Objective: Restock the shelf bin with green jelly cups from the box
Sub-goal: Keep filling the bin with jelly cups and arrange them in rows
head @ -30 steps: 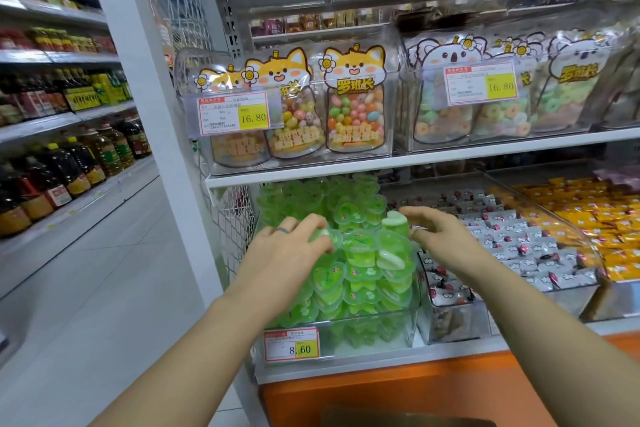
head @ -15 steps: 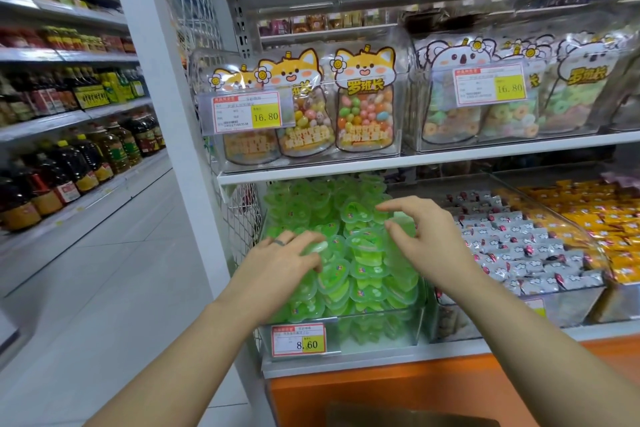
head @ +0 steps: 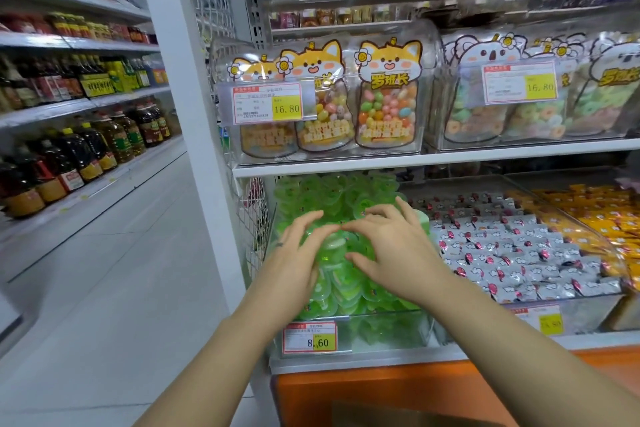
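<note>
the shelf bin (head: pixel 391 329), a clear container on the lower shelf at the left end of the row, is sitting heaped with green jelly cups (head: pixel 349 284); the pile is rising above the front wall and reaching back toward the shelf above. judged from this, the restocking is looking close to done, with levelling of the heap as the likely step in hand. the box is not clearly identifiable: a brown edge is showing at the bottom of the view, too dim to confirm, so how many cups are left cannot be told.

the left hand (head: pixel 294 260) is lying over the near left of the pile, fingers spread and slightly curled, palm down on the cups. the right hand (head: pixel 391 250) is lying beside it, fingers splayed wide, fingertips meeting those of the left at the crest. neither hand is visibly gripping a cup; both are pressing or smoothing. a price tag (head: pixel 309 337) is hanging on the bin front. silver wrapped sweets (head: pixel 519 253) are filling the next bin to the right.
</note>
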